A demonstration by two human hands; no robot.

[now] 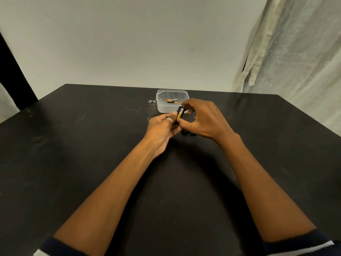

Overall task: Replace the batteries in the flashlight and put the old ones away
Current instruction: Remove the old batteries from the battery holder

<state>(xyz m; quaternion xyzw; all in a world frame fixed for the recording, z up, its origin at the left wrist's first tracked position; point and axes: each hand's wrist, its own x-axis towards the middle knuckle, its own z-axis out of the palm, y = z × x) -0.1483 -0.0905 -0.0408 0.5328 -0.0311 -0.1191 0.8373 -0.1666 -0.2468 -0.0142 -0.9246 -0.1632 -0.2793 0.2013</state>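
Both hands meet over the black tabletop (92, 163), just in front of the container. Left hand (162, 131) holds the lower end of a yellow-and-black battery (180, 112), fingers curled round it, silver ring (169, 120) on one finger. Right hand (204, 119) pinches the same battery: forefinger tip at the upper end, thumb lower down, other fingers curled. Battery is tilted, top end leaning away and to the right, clear of the tabletop. Can't tell if it's a bare cell or sits in a dark holder. Silver flashlight body (152, 108) stands upright, open threaded end up, just left of the clear plastic container (163, 107); touching or not, can't tell. Orange-and-black batteries (172, 101) lie side by side inside the container. Small dark parts (186, 133) on the tabletop under the right hand, too hidden to identify. Pale wall (129, 43) behind, curtain (295, 52) at right
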